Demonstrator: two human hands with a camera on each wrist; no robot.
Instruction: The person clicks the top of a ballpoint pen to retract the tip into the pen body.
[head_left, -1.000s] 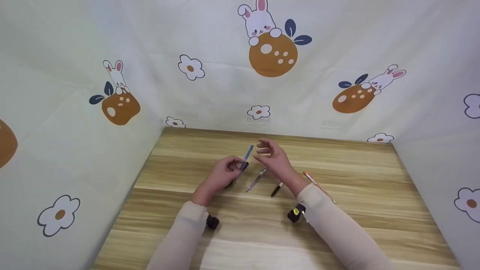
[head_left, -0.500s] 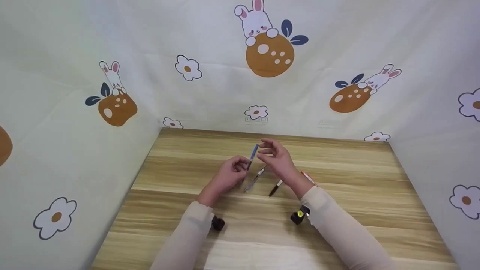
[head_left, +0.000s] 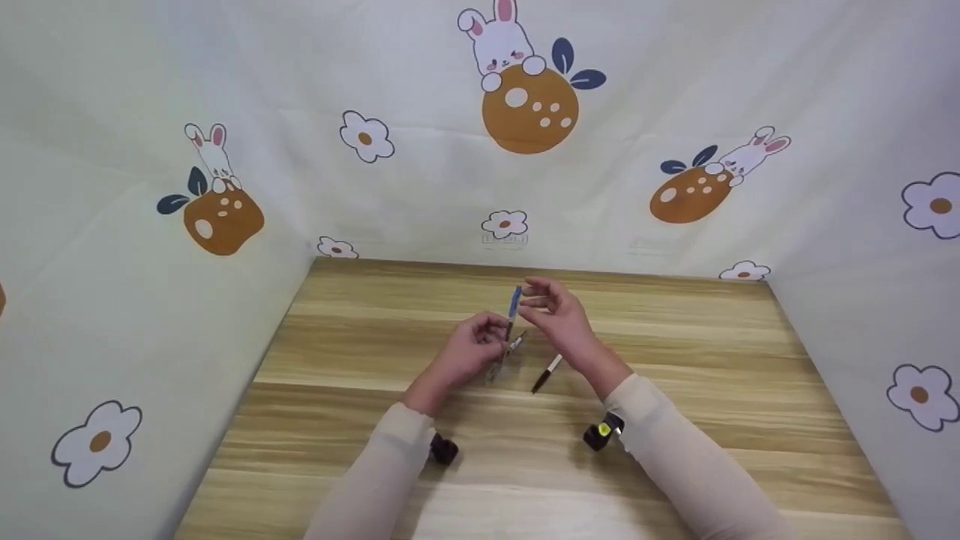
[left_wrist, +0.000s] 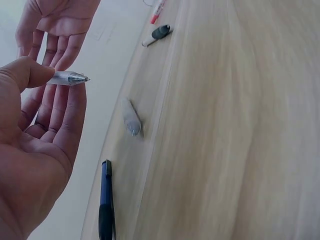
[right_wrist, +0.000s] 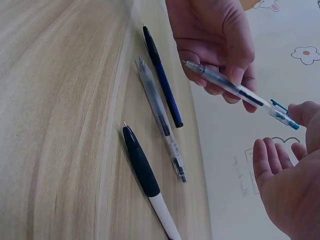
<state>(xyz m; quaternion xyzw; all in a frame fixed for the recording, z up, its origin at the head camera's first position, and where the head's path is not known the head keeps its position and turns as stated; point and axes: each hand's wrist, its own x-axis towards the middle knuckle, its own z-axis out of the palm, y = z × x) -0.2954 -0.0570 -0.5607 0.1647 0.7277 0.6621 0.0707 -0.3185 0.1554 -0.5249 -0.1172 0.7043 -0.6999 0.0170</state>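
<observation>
My left hand [head_left: 472,349] pinches a clear ballpoint pen [right_wrist: 235,87] between thumb and fingers, raised above the table. The writing tip points toward me, while the blue clip end leans up and away. At that blue end is the thumb of my right hand [head_left: 566,322], its other fingers loosely extended and apart from the pen. Below lie a second clear pen [right_wrist: 162,117], partly behind the left hand in the head view, and a dark blue pen [right_wrist: 165,82], hidden there. Nearer the right arm lies a black-and-white pen [right_wrist: 141,162].
Part of a red-ended pen [left_wrist: 158,12] shows at the top of the left wrist view; the right forearm covers it in the head view. A printed cloth wall [head_left: 420,187] with rabbits and flowers rises behind the wooden table [head_left: 360,315] and at both sides.
My left hand has moved right, bringing the pen more upright and its blue end to the right thumb. The dark blue pen and the red-ended pen have dropped out of sight in the head view.
</observation>
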